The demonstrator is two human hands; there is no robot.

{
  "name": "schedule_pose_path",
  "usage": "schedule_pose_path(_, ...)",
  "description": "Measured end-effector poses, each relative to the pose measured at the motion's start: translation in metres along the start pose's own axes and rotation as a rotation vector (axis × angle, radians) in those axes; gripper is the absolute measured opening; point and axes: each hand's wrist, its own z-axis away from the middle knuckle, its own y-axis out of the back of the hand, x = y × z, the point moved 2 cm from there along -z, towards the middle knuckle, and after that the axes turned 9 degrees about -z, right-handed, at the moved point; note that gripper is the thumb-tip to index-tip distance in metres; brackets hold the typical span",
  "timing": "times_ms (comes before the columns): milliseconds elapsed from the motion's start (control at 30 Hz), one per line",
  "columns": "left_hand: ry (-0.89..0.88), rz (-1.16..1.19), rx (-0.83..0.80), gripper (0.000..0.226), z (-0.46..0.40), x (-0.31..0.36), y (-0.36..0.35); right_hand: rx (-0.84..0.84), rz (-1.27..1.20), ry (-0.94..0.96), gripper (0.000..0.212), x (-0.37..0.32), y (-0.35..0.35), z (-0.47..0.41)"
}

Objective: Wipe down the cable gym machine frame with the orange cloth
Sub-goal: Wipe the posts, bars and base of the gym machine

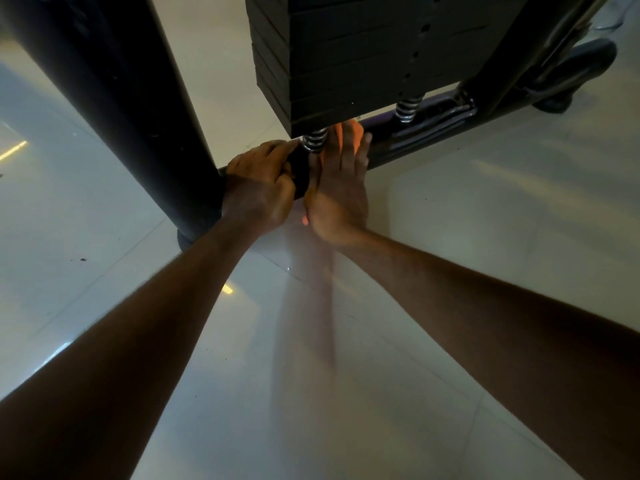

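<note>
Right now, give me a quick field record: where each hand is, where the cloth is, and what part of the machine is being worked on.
left hand: fingers curled over the low base bar, beside the black upright post
right hand: fingers straight, pressing the orange cloth onto the base bar
orange cloth: mostly hidden under the right hand, showing beyond the fingertips
work area: base bar below the weight stack, next to the near spring
image quality: right hand blurred
floor: pale glossy tiles
</note>
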Motion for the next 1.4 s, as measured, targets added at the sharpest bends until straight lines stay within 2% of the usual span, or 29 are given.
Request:
schedule_pose_path(67, -0.005, -0.015, 0.002, 0.061, 0.000, -0.001, 0.001, 0.013, 0.184, 0.074, 0.063, 0.014, 0.006, -0.002)
schedule_pose_path(133, -0.014, -0.021, -0.002, 0.060, 0.001, -0.002, 0.000, 0.032, 0.254, 0.094, 0.063, 0.027, 0.013, -0.009)
schedule_pose_path(300, -0.046, -0.060, -0.024, 0.058, 0.000, -0.004, 0.001, 0.119, 0.129, -0.045, 0.058, 0.026, 0.022, -0.031)
schedule_pose_path(433, -0.071, -0.085, -0.004, 0.054, 0.002, 0.000, 0.002, -0.005, 0.102, 0.052, 0.054, 0.004, 0.006, -0.007)
schedule_pose_path(500, -0.062, -0.114, 0.001, 0.050, 0.004, 0.001, 0.000, -0.074, 0.197, 0.161, 0.056, 0.018, 0.016, -0.009)
schedule_pose_path(600, -0.052, -0.153, 0.006, 0.060, 0.004, 0.002, -0.005, -0.118, 0.325, 0.250, 0.061, 0.051, 0.045, -0.026)
schedule_pose_path(700, -0.033, -0.196, 0.016, 0.064, 0.005, 0.004, -0.009, -0.057, 0.298, 0.131, 0.063, 0.064, 0.057, -0.034)
schedule_pose_path(767, -0.039, -0.216, 0.057, 0.062, 0.006, 0.006, -0.010, -0.045, 0.232, 0.122, 0.060, 0.054, 0.045, -0.024)
schedule_pose_path(933, -0.039, -0.297, 0.120, 0.059, 0.010, 0.008, -0.012, -0.191, 0.275, 0.336, 0.058, 0.062, 0.043, -0.011)
schedule_pose_path(1000, -0.038, -0.324, 0.106, 0.060, 0.011, 0.010, -0.013, -0.144, 0.285, 0.266, 0.059, 0.074, 0.057, -0.025)
schedule_pose_path(1100, -0.008, -0.410, 0.085, 0.061, 0.018, 0.019, -0.018, -0.093, 0.150, 0.123, 0.060, 0.076, 0.057, -0.031)
schedule_pose_path(1233, 0.063, -0.457, 0.064, 0.068, 0.040, 0.046, -0.033, -0.126, 0.126, 0.172, 0.059, 0.076, 0.056, -0.023)
schedule_pose_path(1333, -0.039, -0.384, 0.062, 0.067, 0.061, 0.071, -0.042, -0.161, 0.181, 0.258, 0.054, 0.088, 0.082, -0.028)
schedule_pose_path(1400, -0.134, -0.327, 0.023, 0.063, 0.064, 0.086, -0.043, -0.126, 0.158, 0.248, 0.051, 0.105, 0.102, -0.031)
